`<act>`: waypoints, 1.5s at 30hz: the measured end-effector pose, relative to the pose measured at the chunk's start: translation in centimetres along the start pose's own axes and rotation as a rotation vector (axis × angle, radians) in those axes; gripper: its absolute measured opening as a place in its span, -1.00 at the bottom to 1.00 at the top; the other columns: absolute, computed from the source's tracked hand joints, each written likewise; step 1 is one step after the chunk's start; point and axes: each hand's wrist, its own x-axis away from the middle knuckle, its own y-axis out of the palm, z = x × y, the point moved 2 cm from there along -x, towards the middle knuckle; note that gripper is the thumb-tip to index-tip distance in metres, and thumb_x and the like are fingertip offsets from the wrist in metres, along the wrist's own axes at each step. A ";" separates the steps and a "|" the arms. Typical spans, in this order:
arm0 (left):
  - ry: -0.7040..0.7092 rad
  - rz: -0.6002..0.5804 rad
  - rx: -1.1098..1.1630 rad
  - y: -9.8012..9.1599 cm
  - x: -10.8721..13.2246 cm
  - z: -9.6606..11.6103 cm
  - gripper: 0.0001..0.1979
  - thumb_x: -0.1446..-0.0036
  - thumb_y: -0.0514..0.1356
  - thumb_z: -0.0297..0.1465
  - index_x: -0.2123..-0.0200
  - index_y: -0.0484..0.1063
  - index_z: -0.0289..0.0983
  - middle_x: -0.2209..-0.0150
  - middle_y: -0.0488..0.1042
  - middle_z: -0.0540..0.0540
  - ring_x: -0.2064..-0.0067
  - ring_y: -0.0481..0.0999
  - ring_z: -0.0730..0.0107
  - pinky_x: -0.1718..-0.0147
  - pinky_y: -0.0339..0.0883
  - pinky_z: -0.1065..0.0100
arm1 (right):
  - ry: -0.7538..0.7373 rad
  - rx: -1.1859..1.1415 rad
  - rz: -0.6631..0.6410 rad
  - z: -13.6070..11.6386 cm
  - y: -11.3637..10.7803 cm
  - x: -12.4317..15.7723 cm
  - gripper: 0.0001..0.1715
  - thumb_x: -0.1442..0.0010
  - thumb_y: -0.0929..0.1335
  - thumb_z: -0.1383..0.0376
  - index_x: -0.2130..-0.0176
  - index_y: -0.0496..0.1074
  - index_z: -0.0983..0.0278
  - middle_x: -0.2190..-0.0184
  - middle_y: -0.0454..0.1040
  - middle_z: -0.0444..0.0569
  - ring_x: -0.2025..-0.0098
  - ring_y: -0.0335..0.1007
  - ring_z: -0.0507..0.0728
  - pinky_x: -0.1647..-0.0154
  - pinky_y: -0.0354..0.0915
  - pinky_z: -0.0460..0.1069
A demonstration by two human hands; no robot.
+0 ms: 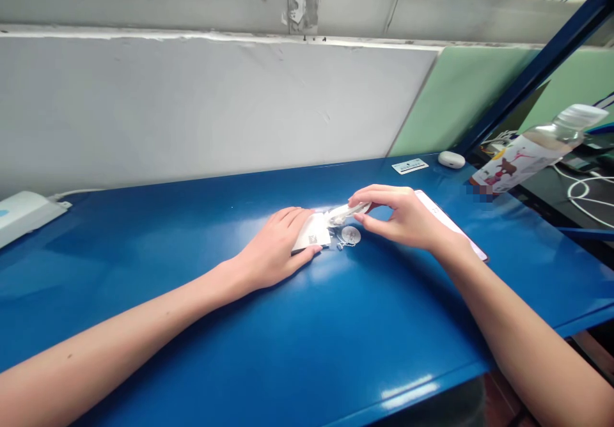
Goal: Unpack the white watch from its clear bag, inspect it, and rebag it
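My left hand [273,251] grips a small white box [314,232] that has a square printed code on it, fingers along its far side and thumb at its near edge. Between finger and thumb, my right hand [398,216] pinches a thin white piece [346,212]; its exact kind cannot be made out. Clear, shiny wrapping seems to lie where that piece meets the box. Just below the pinched piece, a round, pale, patterned disc [351,235] rests on the blue table, with a short bead chain at its left side.
Beside my right wrist lies a phone [451,222] with a lit screen. A card [410,166] and a white earbud case [451,160] sit at the back right, near a labelled bottle [532,152]. A white power strip [29,216] is at the far left of the blue table [288,350].
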 end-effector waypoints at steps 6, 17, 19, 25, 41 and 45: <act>-0.031 0.019 0.046 0.0 0.2 0.0 -0.54 -0.38 0.05 -0.22 -0.23 0.19 -0.33 -0.20 0.38 -0.32 -0.21 0.36 -0.02 -0.16 0.28 -0.04 | 0.031 0.088 -0.077 0.0 -0.9 0.2 -0.84 -0.20 0.41 0.31 0.17 0.55 0.23 0.20 0.62 -0.04 0.26 0.54 0.11 0.17 0.45 -0.01; -0.024 0.048 0.051 -0.1 0.2 -0.1 -0.57 -0.38 0.06 -0.21 -0.20 0.24 -0.31 -0.16 0.41 -0.32 -0.18 0.38 -0.05 -0.11 0.32 -0.07 | 0.032 0.042 -0.148 0.4 2.0 0.3 -0.70 -0.25 0.39 0.29 0.00 0.50 0.19 0.05 0.62 -0.06 0.04 0.56 0.17 -0.01 0.43 0.03; -0.031 0.039 0.054 -0.1 0.2 -0.1 -0.57 -0.38 0.07 -0.21 -0.20 0.24 -0.31 -0.17 0.40 -0.32 -0.19 0.38 -0.04 -0.12 0.31 -0.06 | 0.042 0.094 -0.165 0.7 2.5 0.4 -0.67 -0.25 0.40 0.27 -0.03 0.51 0.19 0.03 0.62 -0.04 0.04 0.57 0.19 0.00 0.43 0.05; -0.033 0.031 0.056 -0.1 0.1 -0.1 -0.57 -0.37 0.08 -0.21 -0.19 0.26 -0.31 -0.17 0.40 -0.31 -0.20 0.36 -0.02 -0.15 0.29 -0.05 | -0.009 0.126 -0.189 1.1 2.8 0.4 -0.66 -0.30 0.37 0.23 -0.05 0.53 0.20 -0.05 0.58 0.02 -0.08 0.50 0.20 -0.14 0.38 0.09; -0.033 0.020 0.052 -0.2 0.1 0.0 -0.58 -0.37 0.08 -0.19 -0.17 0.28 -0.31 -0.16 0.41 -0.29 -0.19 0.37 -0.01 -0.15 0.29 -0.04 | -0.064 0.208 -0.076 0.6 4.1 0.3 -0.76 -0.31 0.36 0.28 0.07 0.59 0.20 0.05 0.61 0.05 0.06 0.51 0.22 0.01 0.44 0.16; -0.031 0.020 0.045 -0.3 0.0 -0.1 -0.58 -0.37 0.08 -0.20 -0.17 0.28 -0.31 -0.16 0.41 -0.30 -0.19 0.37 -0.01 -0.16 0.28 -0.04 | -0.055 0.202 -0.095 0.1 4.2 0.2 -0.75 -0.32 0.35 0.29 0.05 0.58 0.20 0.04 0.60 0.04 0.03 0.49 0.22 0.00 0.43 0.16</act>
